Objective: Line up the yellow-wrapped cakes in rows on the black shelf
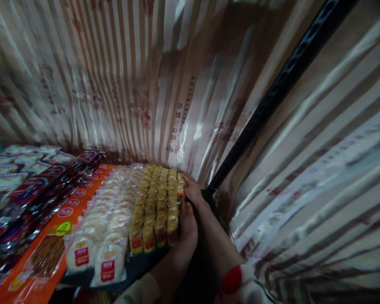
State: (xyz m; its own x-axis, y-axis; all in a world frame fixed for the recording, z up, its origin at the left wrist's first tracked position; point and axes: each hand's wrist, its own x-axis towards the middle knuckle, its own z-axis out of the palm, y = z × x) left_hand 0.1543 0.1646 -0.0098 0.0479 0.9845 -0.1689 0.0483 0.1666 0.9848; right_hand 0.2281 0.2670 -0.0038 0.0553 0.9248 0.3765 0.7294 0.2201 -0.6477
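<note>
Rows of small yellow snack packets (156,202) stand upright on a dark shelf (142,264), next to rows of white packets (109,223) with red labels. My left hand (188,223) presses flat against the right side of the yellow rows near the front. Further back, my right hand (193,190) touches the same side of the yellow rows, fingertips on the packets. Neither hand grips a packet that I can see. Both forearms come up from the bottom of the view, and a red cuff (232,279) shows on the right sleeve.
Orange snack bags (50,249) lie left of the white packets, and dark red and white bags (25,185) are stacked further left. Striped plastic sheeting (139,84) hangs behind and to the right. A black metal upright (272,97) runs diagonally just right of my hands.
</note>
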